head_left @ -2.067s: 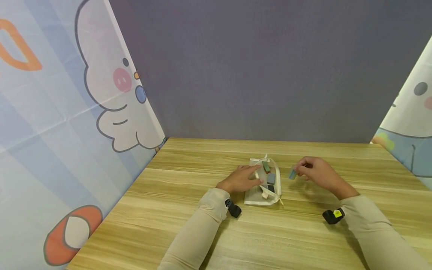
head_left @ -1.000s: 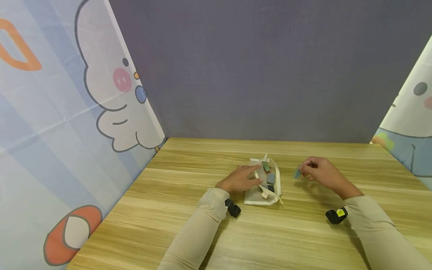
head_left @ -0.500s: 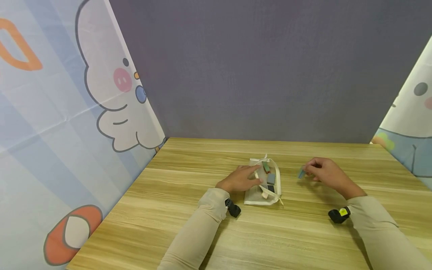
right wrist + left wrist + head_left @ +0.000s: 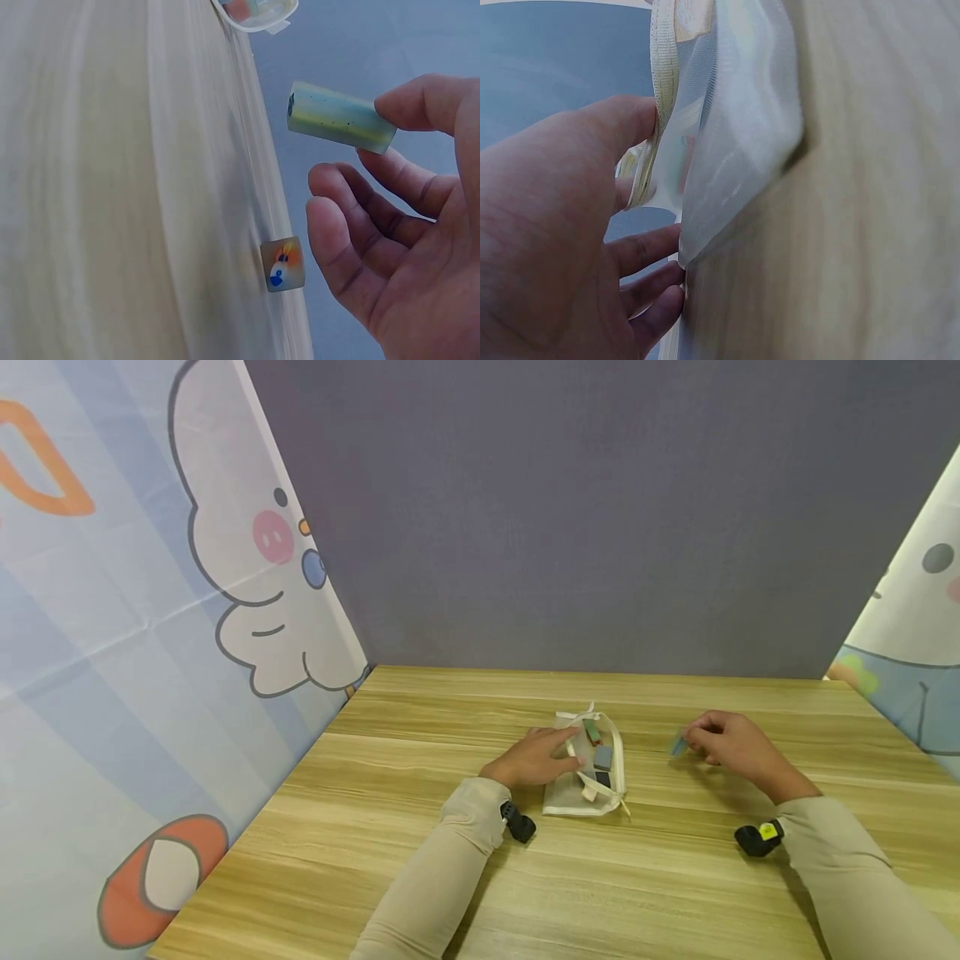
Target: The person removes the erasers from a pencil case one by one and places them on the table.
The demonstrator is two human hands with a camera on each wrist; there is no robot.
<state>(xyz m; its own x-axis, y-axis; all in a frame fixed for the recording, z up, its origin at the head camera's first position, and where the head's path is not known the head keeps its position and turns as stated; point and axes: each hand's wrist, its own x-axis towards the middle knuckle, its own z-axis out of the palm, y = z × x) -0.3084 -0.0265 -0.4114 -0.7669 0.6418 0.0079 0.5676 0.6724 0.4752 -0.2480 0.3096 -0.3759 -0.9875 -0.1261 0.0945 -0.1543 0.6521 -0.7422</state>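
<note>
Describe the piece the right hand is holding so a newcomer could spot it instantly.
On the wooden table, find the mesh pouch touched by the left hand; the right hand is to its right. That hand pinches the piece: short, stick-like, bluish with a yellow-green band. Unlike the squarish block with a colourful picture nearby, it is held clear of the table.

A tabletop booth: wood-grain table [image 4: 337,843], grey back panel [image 4: 555,510], side hangings [image 4: 97,710] (cartoon figures [image 4: 232,560]).

In the right grip [image 4: 424,206], a small block [image 4: 337,118] looks smooth and softly satin. At the left grip [image 4: 534,760], the pouch [image 4: 742,105] is sheer mesh cloth. Below both, the table [image 4: 390,777] shows smooth wood grain
</note>
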